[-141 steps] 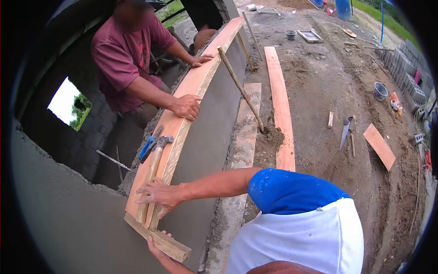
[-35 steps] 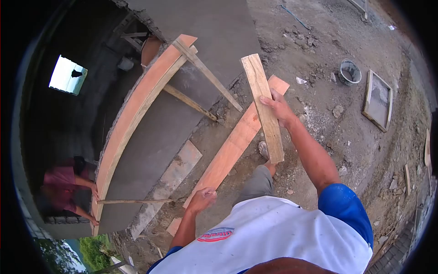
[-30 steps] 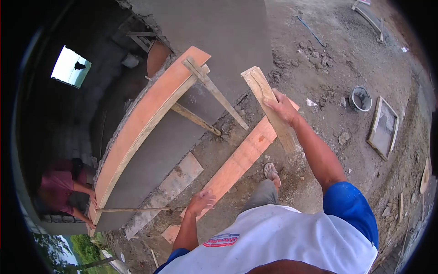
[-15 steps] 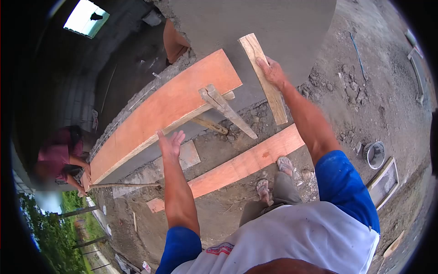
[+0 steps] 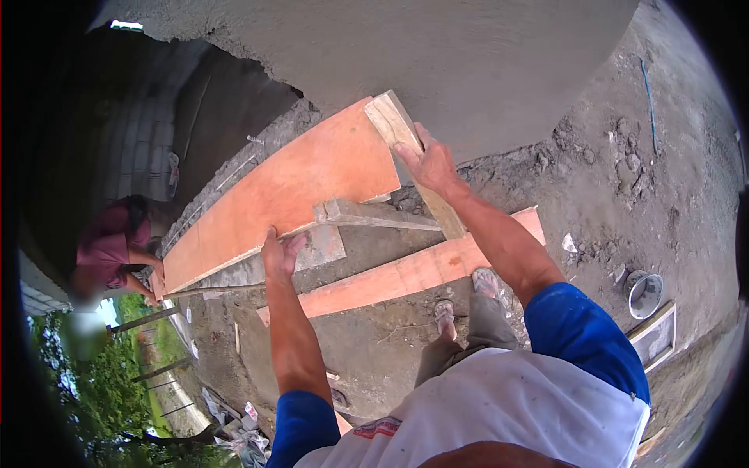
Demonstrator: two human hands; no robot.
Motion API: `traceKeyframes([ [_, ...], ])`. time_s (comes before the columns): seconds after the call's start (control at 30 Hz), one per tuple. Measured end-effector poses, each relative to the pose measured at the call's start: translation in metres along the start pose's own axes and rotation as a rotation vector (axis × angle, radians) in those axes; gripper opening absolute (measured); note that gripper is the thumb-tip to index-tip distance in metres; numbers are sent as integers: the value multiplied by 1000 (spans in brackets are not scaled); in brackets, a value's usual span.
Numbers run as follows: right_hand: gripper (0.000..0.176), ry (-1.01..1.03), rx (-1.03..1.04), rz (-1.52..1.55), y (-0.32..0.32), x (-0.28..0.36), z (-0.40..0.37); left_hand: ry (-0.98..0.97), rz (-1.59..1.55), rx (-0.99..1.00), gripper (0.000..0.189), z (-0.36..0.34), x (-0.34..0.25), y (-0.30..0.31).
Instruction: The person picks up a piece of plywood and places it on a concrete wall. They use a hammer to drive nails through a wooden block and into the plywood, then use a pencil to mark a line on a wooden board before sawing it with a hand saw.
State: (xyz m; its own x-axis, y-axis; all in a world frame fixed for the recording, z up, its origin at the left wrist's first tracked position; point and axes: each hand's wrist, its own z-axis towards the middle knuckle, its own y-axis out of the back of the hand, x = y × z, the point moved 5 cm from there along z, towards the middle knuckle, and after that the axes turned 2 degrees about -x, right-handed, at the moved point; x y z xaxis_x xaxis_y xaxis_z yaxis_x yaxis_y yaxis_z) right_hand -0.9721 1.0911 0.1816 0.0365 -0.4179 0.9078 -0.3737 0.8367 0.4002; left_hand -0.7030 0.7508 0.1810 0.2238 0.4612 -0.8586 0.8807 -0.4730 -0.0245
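Note:
A long orange plywood panel [image 5: 273, 175] lies along the top of the low wall. At its near edge, my left hand [image 5: 279, 253] rests with thumb and fingers apart, touching the edge rather than wrapped round it. My right hand [image 5: 431, 165] grips a short wooden board [image 5: 392, 117], its upper part against the panel's right end. Below the panel a wooden prop [image 5: 378, 215] slants out towards the lower end of that board. At the panel's far left end are the hands [image 5: 156, 285] of another person in a dark pink shirt.
A second orange plank [image 5: 390, 273] lies on the ground by my feet. To the right are a bucket [image 5: 644, 294] and a wooden frame [image 5: 654, 337]. Smooth grey concrete [image 5: 484, 62] rises ahead; a thin stick [image 5: 214, 291] extends near the panel's left end.
My right hand has brought the board leftward against the panel's end. The left hand has come to the panel's edge. The prop now lies flatter, and the view has shifted.

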Motion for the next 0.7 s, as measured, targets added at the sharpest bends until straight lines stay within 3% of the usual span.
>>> traceKeyframes([
  [0.03, 77, 41, -54, 189, -11, -1, -3, 15, -5, -6, 59, -1, -2, -1],
  [0.13, 75, 42, 54, 351, -10, -10, 4, 43, 2, -20, 59, -2, -2, -8],
  [0.27, 76, 57, -79, 122, 33, -28, 7, 88, 54, -89, 61, -15, 3, -8],
  [0.37, 80, -10, -93, 291, 57, -14, 2, 58, 16, -90, 63, -17, 10, -11],
  [0.47, 80, -16, 128, 49, -3, 16, -12, 40, 14, -47, 61, -13, 9, -23],
  [0.57, 77, 51, 40, 302, -23, -8, -6, 68, -88, -25, 57, -15, 3, -36],
  [0.67, 77, 107, 99, 63, 20, 2, -7, 68, -80, -93, 55, -22, -2, -42],
  [0.7, 77, 78, 37, 164, 38, 3, -1, 61, -76, -87, 54, -18, -5, -46],
])
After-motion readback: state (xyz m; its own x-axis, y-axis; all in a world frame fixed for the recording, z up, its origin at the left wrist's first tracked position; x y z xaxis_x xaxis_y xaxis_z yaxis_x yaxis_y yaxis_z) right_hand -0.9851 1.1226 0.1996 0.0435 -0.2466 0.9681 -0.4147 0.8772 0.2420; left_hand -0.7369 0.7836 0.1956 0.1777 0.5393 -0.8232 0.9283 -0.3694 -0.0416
